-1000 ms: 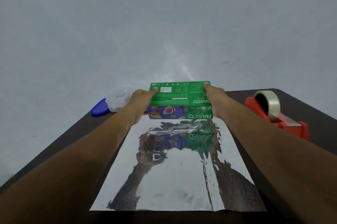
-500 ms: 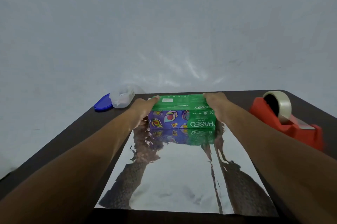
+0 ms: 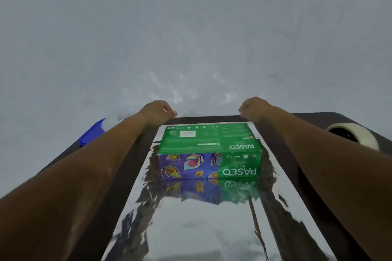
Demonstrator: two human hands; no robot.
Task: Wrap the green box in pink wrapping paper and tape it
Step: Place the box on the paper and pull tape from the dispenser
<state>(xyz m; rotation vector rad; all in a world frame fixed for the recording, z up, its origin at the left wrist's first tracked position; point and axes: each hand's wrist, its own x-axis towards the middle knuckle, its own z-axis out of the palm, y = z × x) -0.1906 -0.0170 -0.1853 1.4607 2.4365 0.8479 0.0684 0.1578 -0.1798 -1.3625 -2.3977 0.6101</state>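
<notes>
Both hands reach past the box toward twelve o'clock: the left hand point(image 3: 158, 110) and right hand point(image 3: 255, 109) are curled at the far corners of the wrapping sheet point(image 3: 191, 229); whether they pinch its edge cannot be told. Nearest, the sheet lies shiny side up on the dark worktop point(image 3: 331, 207), presumably so the pink faces out. On its far end rests the green Paseo tissue box point(image 3: 209, 144), leaving the long near flap to fold over. At two o'clock, a tape roll point(image 3: 360, 134) waits.
</notes>
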